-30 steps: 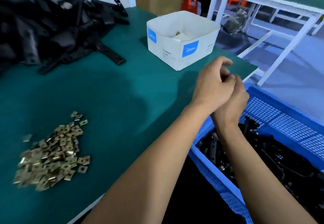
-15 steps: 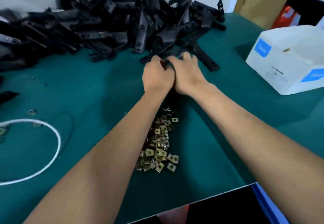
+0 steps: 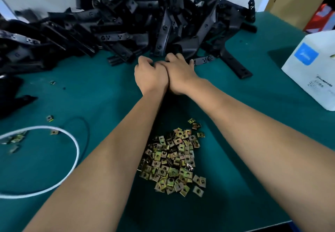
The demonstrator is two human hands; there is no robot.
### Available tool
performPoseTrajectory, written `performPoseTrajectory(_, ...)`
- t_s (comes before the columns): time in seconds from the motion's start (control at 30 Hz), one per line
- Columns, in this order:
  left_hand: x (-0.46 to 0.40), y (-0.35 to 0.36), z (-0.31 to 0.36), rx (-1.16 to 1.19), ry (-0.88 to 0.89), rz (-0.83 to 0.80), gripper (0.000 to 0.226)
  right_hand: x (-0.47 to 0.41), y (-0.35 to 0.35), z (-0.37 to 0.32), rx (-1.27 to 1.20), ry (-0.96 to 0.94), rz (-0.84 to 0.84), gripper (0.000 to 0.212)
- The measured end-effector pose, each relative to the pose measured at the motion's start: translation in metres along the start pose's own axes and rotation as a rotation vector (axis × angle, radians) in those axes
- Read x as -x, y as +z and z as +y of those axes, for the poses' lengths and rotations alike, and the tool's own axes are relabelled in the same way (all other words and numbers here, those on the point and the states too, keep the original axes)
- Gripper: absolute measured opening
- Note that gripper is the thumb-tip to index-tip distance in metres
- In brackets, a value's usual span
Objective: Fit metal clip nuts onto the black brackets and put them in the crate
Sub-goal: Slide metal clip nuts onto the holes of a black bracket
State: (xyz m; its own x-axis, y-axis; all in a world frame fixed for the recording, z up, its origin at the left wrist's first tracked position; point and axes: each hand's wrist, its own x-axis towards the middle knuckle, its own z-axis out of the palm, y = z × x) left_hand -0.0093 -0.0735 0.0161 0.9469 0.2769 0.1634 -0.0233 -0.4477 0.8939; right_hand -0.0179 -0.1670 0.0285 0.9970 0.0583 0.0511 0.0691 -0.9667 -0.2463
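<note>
Green felt-like mat (image 3: 94, 94) carries a heap of angular black brackets (image 3: 126, 26); brassy square clip nuts (image 3: 172, 159) lie nearer than it. Left hand (image 3: 151, 74) and right hand (image 3: 180, 73), touching at its edge, seem to be fetching a bracket; fingers curl, grip hidden. Next: seize one cleanly. Crate unseen.

Black brackets (image 3: 126, 26); brass-yellow clip nuts (image 3: 172, 161); teal table (image 3: 253, 141).
</note>
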Motion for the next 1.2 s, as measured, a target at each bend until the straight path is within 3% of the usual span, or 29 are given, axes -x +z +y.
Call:
performPoseTrajectory(0.13,-0.014,-0.015,0.001,-0.054,-0.042,-0.074,0.013,0.019,-0.003,-0.014,-0.072,-0.055,-0.012,0.057)
performPoseTrajectory(0.23,-0.038,-0.036,0.006,-0.136,-0.086,-0.216,0.032,0.036,-0.002,-0.028,-0.190,-0.181,0.022,0.044)
performPoseTrajectory(0.3,-0.046,-0.048,0.012,-0.090,-0.134,-0.334,0.056,0.048,0.000,-0.037,-0.439,-0.238,0.039,0.027)
performPoseTrajectory(0.37,-0.048,-0.055,0.012,-0.014,-0.145,-0.391,0.051,0.058,0.000,-0.048,-0.682,-0.237,-0.032,0.022)
performPoseTrajectory(0.43,-0.049,-0.056,0.007,0.030,-0.133,-0.369,0.032,0.064,0.001,-0.052,-0.755,-0.242,-0.075,0.022)
performPoseTrajectory(0.5,-0.050,-0.061,0.000,0.063,-0.138,-0.315,0.034,0.067,-0.004,-0.047,-0.720,-0.271,-0.083,0.021)
performPoseTrajectory(0.63,-0.058,-0.074,-0.015,0.151,-0.123,-0.129,0.025,0.078,-0.018,-0.030,-0.472,-0.362,-0.331,0.020)
performPoseTrajectory(0.73,-0.043,-0.081,-0.026,0.205,-0.007,-0.019,0.014,0.086,-0.016,-0.031,-0.360,-0.415,-0.379,0.019)
performPoseTrajectory(0.9,-0.007,-0.088,-0.041,0.101,0.175,-0.003,0.026,0.094,-0.009,-0.023,-0.434,-0.432,-0.285,0.011)
performPoseTrajectory(1.07,0.014,-0.096,-0.045,-0.005,0.271,-0.107,0.056,0.095,0.000,-0.002,-0.949,-0.267,-0.014,0.014)
performPoseTrajectory(1.2,0.028,-0.089,-0.047,-0.235,0.386,-0.136,0.067,0.088,0.006,0.015,-1.273,0.023,0.193,0.012)
